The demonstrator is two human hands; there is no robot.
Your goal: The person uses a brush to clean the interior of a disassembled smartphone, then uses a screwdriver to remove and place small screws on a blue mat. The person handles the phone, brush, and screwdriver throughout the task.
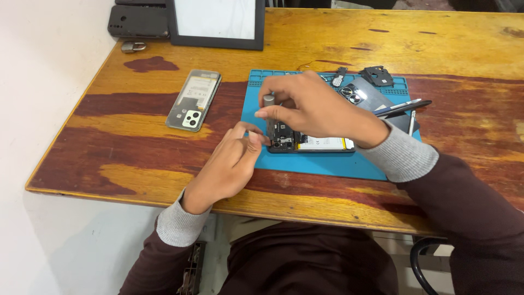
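An opened smartphone point(322, 144) lies on a blue work mat point(327, 164), its battery and dark circuit parts exposed. My right hand point(311, 106) is shut on a grey screwdriver point(269, 100) held upright over the phone's left end. My left hand point(229, 164) rests at the mat's left edge, its fingertips touching the phone's left end. The screwdriver tip is hidden behind my fingers.
A second phone point(193, 100) lies face down on the wooden table point(136, 158), left of the mat. A removed back cover point(364, 94), small black parts point(376, 75), tweezers and a pen-like tool point(401, 106) lie at the mat's right. A dark-framed tablet point(216, 24) stands at the back.
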